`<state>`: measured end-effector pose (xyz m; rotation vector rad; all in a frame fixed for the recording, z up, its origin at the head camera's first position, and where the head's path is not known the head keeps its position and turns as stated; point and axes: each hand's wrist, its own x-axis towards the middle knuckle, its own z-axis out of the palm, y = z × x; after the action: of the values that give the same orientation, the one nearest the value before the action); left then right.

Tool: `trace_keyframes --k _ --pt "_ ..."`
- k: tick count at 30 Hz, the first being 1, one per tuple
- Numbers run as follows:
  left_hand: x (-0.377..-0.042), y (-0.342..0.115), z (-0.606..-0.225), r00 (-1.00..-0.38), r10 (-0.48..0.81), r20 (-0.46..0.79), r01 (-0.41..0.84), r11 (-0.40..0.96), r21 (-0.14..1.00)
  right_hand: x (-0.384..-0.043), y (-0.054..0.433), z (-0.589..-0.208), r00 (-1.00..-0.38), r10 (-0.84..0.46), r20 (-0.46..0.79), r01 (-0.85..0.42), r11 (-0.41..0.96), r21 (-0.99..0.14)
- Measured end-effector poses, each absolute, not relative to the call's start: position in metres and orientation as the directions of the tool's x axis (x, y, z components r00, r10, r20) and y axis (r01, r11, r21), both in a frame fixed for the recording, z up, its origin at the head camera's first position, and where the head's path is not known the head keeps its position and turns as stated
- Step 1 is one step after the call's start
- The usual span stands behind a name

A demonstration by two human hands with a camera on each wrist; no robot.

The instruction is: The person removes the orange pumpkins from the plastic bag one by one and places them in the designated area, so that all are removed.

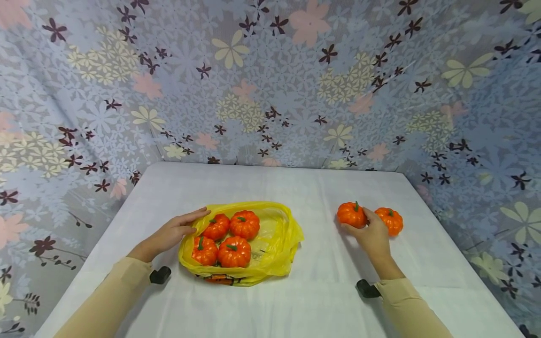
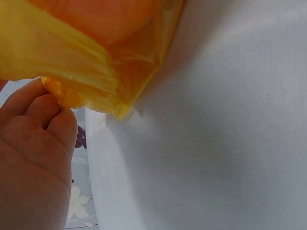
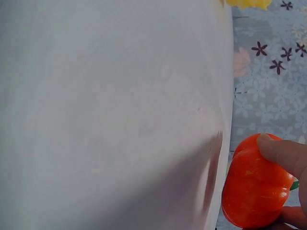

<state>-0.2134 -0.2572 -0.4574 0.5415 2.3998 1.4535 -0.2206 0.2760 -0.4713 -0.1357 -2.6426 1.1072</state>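
A yellow plastic bag (image 1: 270, 267) lies with its mouth facing up and several small orange toy pumpkins (image 1: 244, 224) inside, toward its left. My left hand (image 1: 171, 231) holds the bag's left rim, and in the left wrist view its fingers (image 2: 45, 110) bend at the yellow film. Off to the right, my right hand (image 1: 375, 239) grips another small orange pumpkin (image 1: 351, 214) with a green stem. The right wrist view shows the thumb (image 3: 283, 153) pressed on this pumpkin's (image 3: 256, 187) ribbed side. Just right of that hand sits one more pumpkin (image 1: 390, 221).
A white cloth covers the table (image 1: 321, 300) under the bag and pumpkins. Behind and along the sides hangs a flower-patterned curtain (image 1: 270, 94), close to the table's back edge. A black wrist piece (image 1: 160, 275) shows at the left sleeve, and another (image 1: 367, 288) at the right.
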Motion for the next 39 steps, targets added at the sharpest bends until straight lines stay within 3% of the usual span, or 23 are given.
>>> trace_keyframes --k 16,39 --pt "-0.2135 -0.2568 -0.458 -0.887 0.458 -0.062 0.158 0.426 0.891 -0.2199 0.282 -0.4686 -0.971 0.221 0.09 0.107 0.74 -0.664" --pt "-0.2161 -0.2569 -0.4578 -0.891 0.451 -0.051 0.171 0.438 0.883 -0.2262 0.2817 -0.4692 -0.978 0.149 0.148 0.015 0.752 -0.659"
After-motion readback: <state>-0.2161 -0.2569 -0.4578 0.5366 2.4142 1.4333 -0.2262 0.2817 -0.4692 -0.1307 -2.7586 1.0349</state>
